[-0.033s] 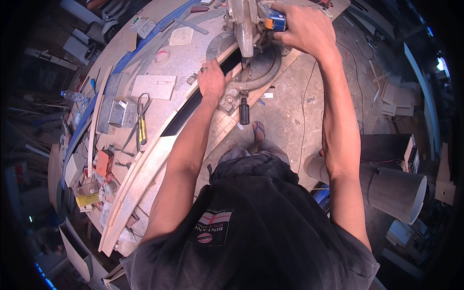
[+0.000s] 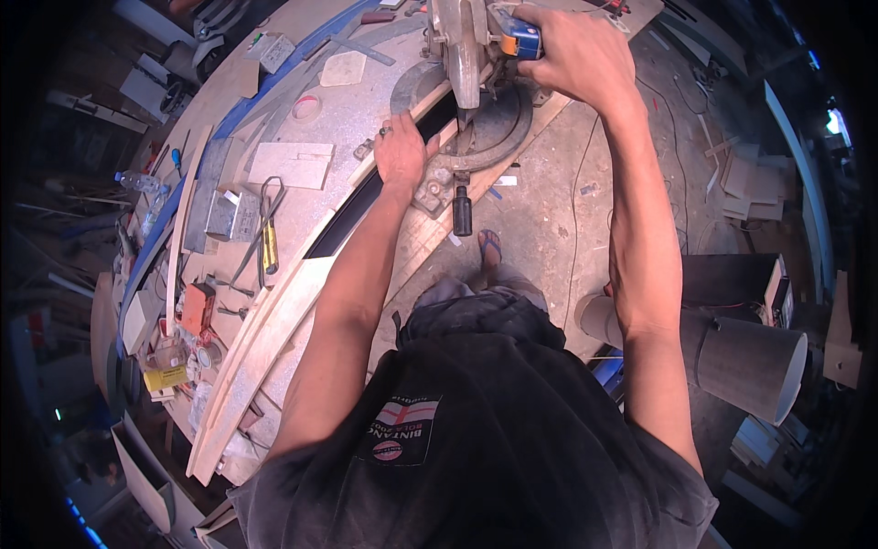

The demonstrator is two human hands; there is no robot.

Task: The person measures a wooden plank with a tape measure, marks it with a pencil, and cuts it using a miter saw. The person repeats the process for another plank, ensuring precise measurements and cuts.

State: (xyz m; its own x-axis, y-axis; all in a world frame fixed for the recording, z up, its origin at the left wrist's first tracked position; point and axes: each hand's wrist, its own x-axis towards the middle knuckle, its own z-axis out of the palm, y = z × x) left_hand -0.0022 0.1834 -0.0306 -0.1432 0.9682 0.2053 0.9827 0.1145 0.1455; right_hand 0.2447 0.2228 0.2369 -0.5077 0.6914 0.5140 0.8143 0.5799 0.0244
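My right hand (image 2: 576, 59) grips the blue and orange handle (image 2: 519, 37) of a miter saw (image 2: 462, 41) at the top centre. My left hand (image 2: 398, 156) is curled over a long light wooden strip (image 2: 265, 325) with a black inner band (image 2: 340, 218), which runs diagonally from the lower left up under the saw head. The saw's round metal base (image 2: 512, 123) sits around the strip's upper end, and its black knob handle (image 2: 462, 209) points toward me.
A cluttered workbench (image 2: 302, 192) at left holds a tape roll (image 2: 305, 107), board offcuts, yellow-handled tool (image 2: 270, 247), bottles and an orange box (image 2: 196, 309). At right are cords, stacked boards (image 2: 745, 183) and a large tube (image 2: 750, 371). My sandalled foot (image 2: 489, 247) shows below the saw.
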